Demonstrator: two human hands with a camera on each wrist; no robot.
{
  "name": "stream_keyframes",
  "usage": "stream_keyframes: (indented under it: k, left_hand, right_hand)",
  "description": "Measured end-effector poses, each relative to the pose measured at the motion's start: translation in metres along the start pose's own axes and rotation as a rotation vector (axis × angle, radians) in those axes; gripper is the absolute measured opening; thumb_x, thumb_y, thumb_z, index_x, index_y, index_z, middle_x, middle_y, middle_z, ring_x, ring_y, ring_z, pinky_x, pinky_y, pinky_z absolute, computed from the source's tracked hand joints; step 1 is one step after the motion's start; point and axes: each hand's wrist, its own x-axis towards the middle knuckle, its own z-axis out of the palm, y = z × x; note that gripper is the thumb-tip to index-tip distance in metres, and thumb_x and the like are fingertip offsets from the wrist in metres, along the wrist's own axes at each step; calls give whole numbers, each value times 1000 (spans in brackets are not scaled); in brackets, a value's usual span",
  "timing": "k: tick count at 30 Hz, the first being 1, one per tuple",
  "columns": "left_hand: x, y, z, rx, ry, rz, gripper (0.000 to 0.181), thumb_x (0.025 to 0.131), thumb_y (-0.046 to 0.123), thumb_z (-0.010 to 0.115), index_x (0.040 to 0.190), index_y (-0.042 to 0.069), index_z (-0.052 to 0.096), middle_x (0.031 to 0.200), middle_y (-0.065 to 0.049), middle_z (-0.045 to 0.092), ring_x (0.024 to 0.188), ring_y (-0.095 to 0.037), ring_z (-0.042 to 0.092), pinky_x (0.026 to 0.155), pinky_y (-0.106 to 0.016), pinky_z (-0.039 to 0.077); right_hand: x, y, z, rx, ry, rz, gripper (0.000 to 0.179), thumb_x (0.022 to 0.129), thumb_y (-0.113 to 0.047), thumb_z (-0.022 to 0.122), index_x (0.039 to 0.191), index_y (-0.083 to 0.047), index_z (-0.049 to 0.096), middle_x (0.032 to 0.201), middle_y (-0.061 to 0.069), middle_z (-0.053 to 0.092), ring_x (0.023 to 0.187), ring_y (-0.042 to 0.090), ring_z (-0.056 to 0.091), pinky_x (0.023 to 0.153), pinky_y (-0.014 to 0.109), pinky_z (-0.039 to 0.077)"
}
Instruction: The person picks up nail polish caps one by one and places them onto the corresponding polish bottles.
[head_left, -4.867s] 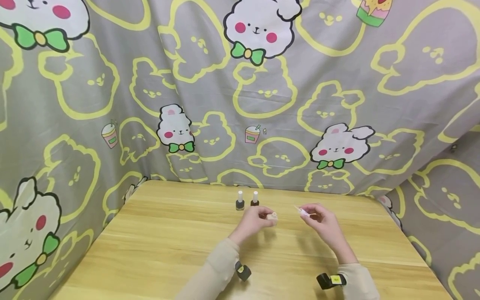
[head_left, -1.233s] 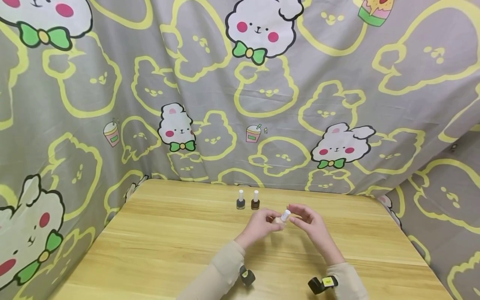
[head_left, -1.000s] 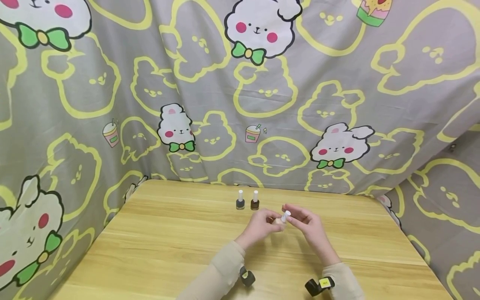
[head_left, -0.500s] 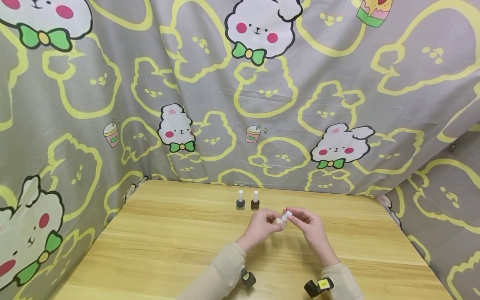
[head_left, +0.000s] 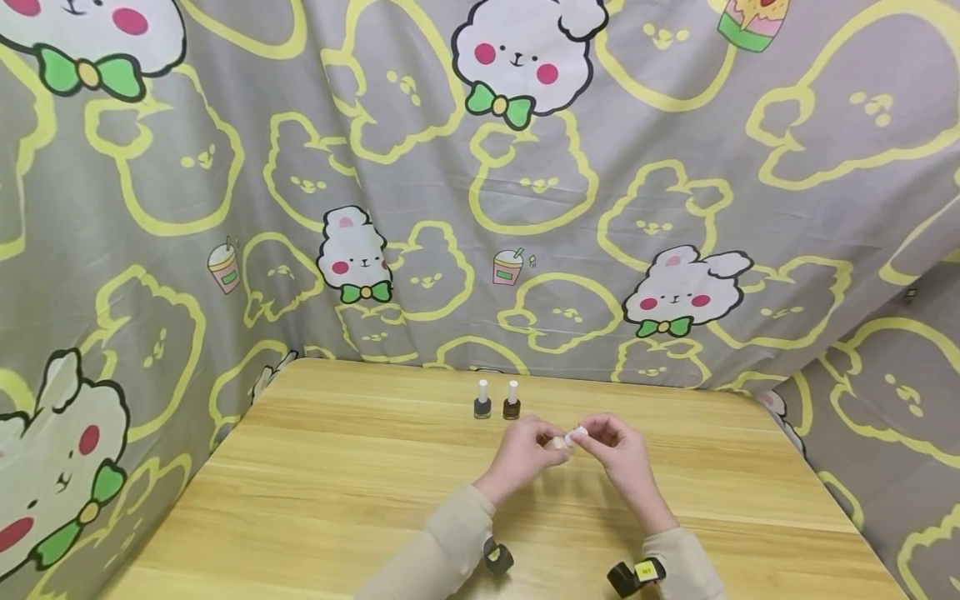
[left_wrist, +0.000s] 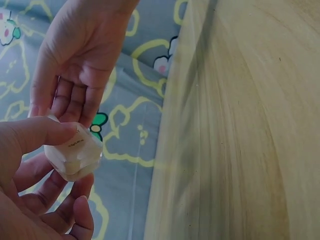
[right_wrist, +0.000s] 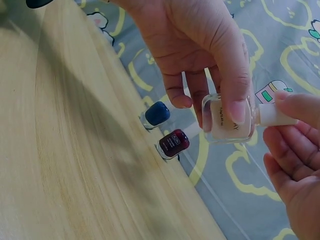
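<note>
My left hand (head_left: pixel 522 452) pinches a small clear bottle of pale nail polish (right_wrist: pixel 225 119) between thumb and fingers, above the table. The bottle is tilted, its neck towards the right hand. On the neck sits a tall white cap (right_wrist: pixel 274 115). My right hand (head_left: pixel 621 446) pinches this cap between thumb and fingertips. In the left wrist view the bottle's base (left_wrist: pixel 75 160) faces the camera, and the cap is mostly hidden behind it.
Two capped nail polish bottles stand upright near the table's back, a dark blue one (head_left: pixel 482 408) and a dark red one (head_left: pixel 512 408). A patterned grey curtain (head_left: pixel 420 192) hangs behind the wooden table (head_left: pixel 330 475) and at its sides.
Earlier the cap with its brush was apart from the bottle in the right hand; now it sits on the neck. Over the last second the right fingers have closed round it and the cap tilts further right.
</note>
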Motion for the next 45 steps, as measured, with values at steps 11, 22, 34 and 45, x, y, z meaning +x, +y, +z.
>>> stream_keyframes:
  k: [11,22,34,45]
  left_hand:
    - [0,-1,2,-20,-21,10,23,77,15,80,99,6,76,93,-2,66,83,-11,58,68,-16,47]
    - [3,-5,1,-97,-39,-23,27,78,14,81,103,4,74,99,-8,73,77,-2,59,69,-16,49]
    - [3,-3,1,-98,-24,-27,25,78,15,81,100,4,75,96,-6,73,76,-1,58,67,-16,49]
    - [1,-3,6,-102,0,-9,24,77,13,82,98,5,75,93,-5,73,74,-1,58,66,-16,50]
  right_hand:
    - [1,-2,0,-35,19,27,28,82,-7,77,99,7,60,83,-9,63,80,0,59,74,15,51]
    - [4,7,-15,78,-194,-25,44,93,-13,65,130,8,53,122,3,69,109,-3,63,90,15,51]
    - [3,8,-16,75,-197,-27,38,93,-12,65,122,11,59,110,-8,73,102,0,67,87,18,53]
    - [1,2,-3,58,6,-25,25,83,-3,74,100,12,63,83,-12,69,76,2,64,70,17,54]
